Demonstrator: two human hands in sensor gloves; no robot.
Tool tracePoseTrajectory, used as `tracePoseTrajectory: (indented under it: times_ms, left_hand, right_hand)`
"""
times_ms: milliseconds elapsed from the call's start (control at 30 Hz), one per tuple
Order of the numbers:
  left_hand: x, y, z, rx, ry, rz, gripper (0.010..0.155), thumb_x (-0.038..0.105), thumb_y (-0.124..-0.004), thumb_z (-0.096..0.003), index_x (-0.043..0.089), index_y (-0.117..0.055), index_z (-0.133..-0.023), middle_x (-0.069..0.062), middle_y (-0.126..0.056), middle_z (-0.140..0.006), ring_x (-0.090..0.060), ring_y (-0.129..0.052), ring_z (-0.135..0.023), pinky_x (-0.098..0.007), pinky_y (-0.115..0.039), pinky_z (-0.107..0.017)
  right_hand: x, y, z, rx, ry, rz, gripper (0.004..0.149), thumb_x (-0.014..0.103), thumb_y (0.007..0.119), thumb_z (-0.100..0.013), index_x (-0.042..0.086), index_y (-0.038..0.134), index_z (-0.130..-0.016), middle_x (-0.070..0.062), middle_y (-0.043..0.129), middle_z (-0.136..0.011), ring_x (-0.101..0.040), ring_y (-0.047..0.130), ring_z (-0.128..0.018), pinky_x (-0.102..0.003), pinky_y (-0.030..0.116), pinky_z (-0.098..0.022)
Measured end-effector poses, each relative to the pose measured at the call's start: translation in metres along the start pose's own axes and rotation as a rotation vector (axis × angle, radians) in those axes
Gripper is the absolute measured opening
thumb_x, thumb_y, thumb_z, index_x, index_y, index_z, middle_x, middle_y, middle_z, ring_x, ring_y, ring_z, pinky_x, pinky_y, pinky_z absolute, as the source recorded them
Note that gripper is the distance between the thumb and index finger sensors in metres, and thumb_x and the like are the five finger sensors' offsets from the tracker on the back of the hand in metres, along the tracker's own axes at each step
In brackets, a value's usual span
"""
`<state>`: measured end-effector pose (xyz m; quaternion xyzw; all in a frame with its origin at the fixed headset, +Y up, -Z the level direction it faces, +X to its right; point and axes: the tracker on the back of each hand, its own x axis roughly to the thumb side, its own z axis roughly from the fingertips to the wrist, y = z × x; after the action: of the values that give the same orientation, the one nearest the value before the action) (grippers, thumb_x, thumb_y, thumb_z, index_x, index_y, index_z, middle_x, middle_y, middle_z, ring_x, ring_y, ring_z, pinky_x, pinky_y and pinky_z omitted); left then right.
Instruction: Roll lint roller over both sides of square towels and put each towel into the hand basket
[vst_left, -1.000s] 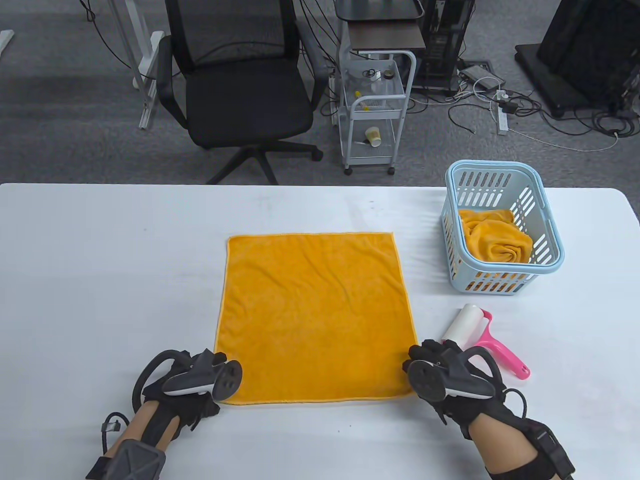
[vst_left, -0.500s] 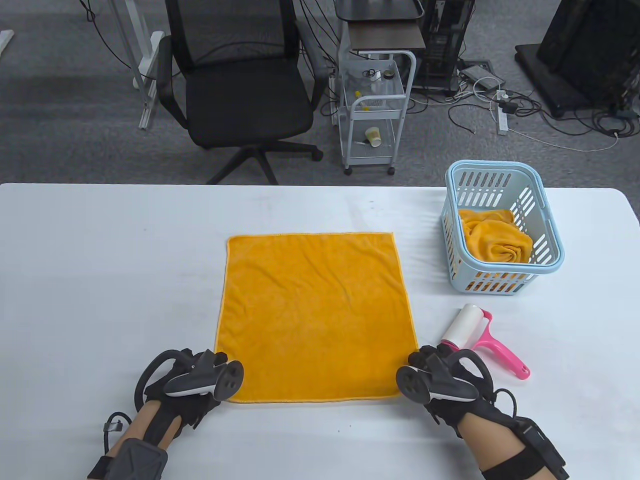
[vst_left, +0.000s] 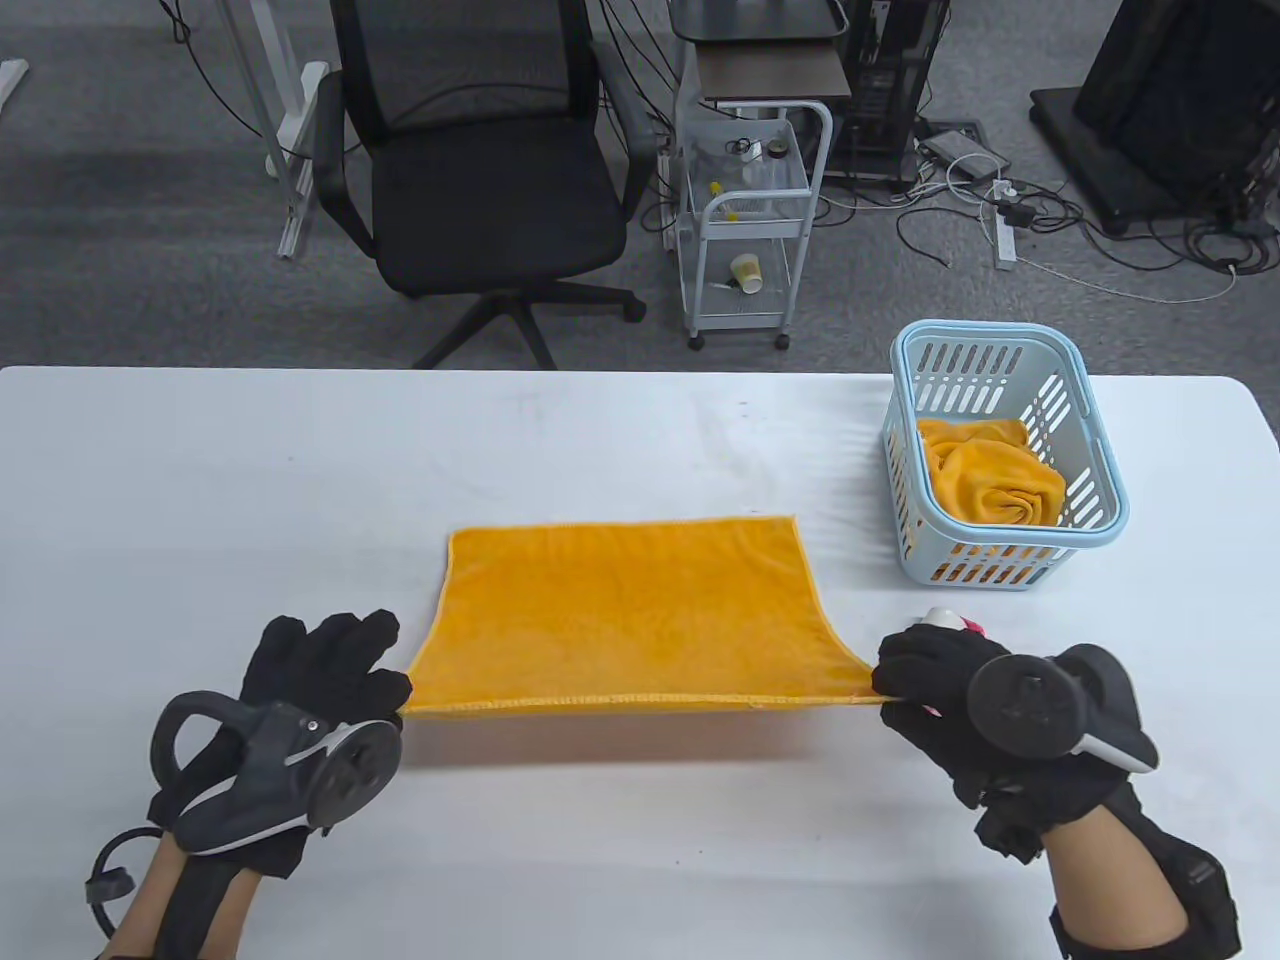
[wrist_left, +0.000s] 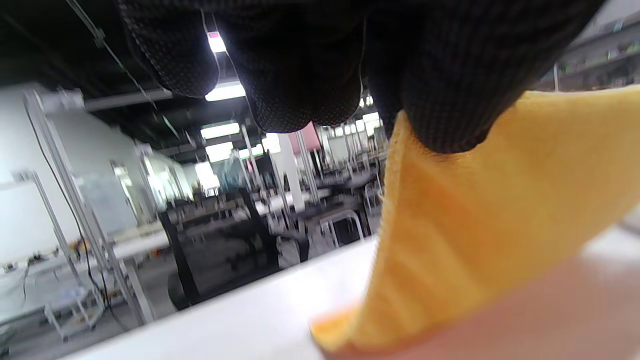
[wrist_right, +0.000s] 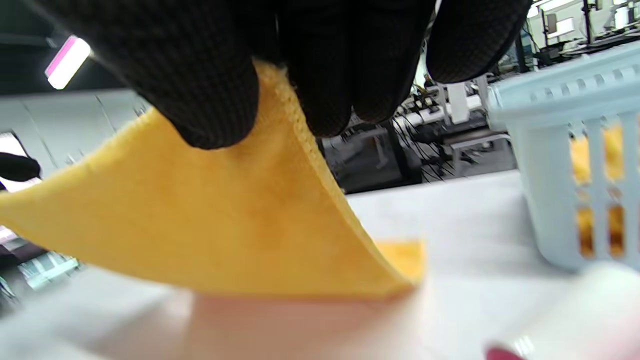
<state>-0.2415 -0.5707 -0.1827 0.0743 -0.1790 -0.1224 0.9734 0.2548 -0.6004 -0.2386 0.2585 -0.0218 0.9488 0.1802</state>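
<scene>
White table (vst_left: 200, 480) | left hand (vst_left: 300, 690) and right hand (vst_left: 960, 690) each pinch 1 near corner of square orange towel (vst_left: 630, 600) | risk: corner slips, towel folds beside light-blue plastic basket (vst_left: 1090, 440)

The right hand (vst_left: 960, 700) hides most of the lint roller (vst_left: 940, 616).

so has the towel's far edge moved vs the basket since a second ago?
Yes. The orange towel's far edge slid toward the person, now level with the basket's near wall instead of its middle.

Orange towel (vst_left: 630, 610) near edge lifted off table
</scene>
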Motion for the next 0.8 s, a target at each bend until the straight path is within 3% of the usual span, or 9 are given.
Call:
tracePoseTrajectory:
  times_ms: [167, 300, 400, 500, 600, 800]
  left_hand:
    - [-0.014, 0.086, 0.020, 0.192, 0.059, -0.027, 0.036, 0.049, -0.087, -0.0477, 0.039, -0.085, -0.082, 0.003, -0.072, -0.116, -0.032, -0.082, -0.105, -0.067, -0.061, -0.075]
    - [-0.029, 0.129, 0.021, 0.262, 0.101, -0.020, 0.037, 0.051, -0.088, -0.0469, 0.037, -0.087, -0.081, 0.003, -0.074, -0.116, -0.032, -0.082, -0.105, -0.068, -0.060, -0.075]
    - [-0.039, 0.138, 0.008, 0.260, 0.133, -0.012, 0.038, 0.052, -0.089, -0.0457, 0.037, -0.088, -0.080, 0.004, -0.074, -0.115, -0.032, -0.081, -0.106, -0.069, -0.059, -0.076]
    - [-0.048, 0.123, -0.017, 0.184, 0.185, -0.035, 0.038, 0.052, -0.090, -0.0449, 0.037, -0.088, -0.080, 0.005, -0.075, -0.115, -0.032, -0.081, -0.106, -0.070, -0.058, -0.076]
    - [-0.056, 0.086, -0.049, 0.063, 0.209, -0.023, 0.039, 0.052, -0.090, -0.0446, 0.037, -0.087, -0.080, 0.005, -0.075, -0.115, -0.032, -0.081, -0.105, -0.069, -0.058, -0.076]
    - [-0.062, -0.028, -0.107, -0.155, 0.237, 0.063, 0.037, 0.051, -0.089, -0.0447, 0.040, -0.084, -0.080, 0.006, -0.075, -0.113, -0.030, -0.082, -0.104, -0.068, -0.058, -0.076]
  right_hand:
    - [0.022, -0.081, 0.008, -0.136, -0.063, -0.069, 0.039, 0.036, 0.090, -0.053, 0.017, 0.086, -0.087, -0.013, 0.081, -0.099, -0.044, 0.077, -0.093, -0.066, 0.066, -0.065]
    - [0.035, -0.130, 0.003, -0.204, -0.067, -0.100, 0.039, 0.037, 0.089, -0.053, 0.018, 0.086, -0.087, -0.013, 0.082, -0.099, -0.044, 0.078, -0.093, -0.066, 0.066, -0.065]
    - [0.034, -0.144, -0.015, -0.203, -0.025, -0.136, 0.039, 0.037, 0.089, -0.053, 0.017, 0.087, -0.087, -0.012, 0.083, -0.098, -0.044, 0.079, -0.092, -0.065, 0.068, -0.064]
    - [0.022, -0.130, -0.045, -0.143, 0.054, -0.166, 0.039, 0.037, 0.090, -0.053, 0.017, 0.087, -0.087, -0.013, 0.083, -0.098, -0.045, 0.079, -0.092, -0.065, 0.068, -0.064]
    - [0.005, -0.098, -0.075, -0.085, 0.146, -0.165, 0.039, 0.037, 0.090, -0.053, 0.017, 0.087, -0.087, -0.013, 0.082, -0.098, -0.045, 0.079, -0.091, -0.065, 0.068, -0.063]
    - [-0.027, 0.004, -0.132, 0.029, 0.381, -0.117, 0.039, 0.035, 0.091, -0.051, 0.018, 0.087, -0.086, -0.013, 0.082, -0.097, -0.044, 0.080, -0.090, -0.064, 0.069, -0.063]
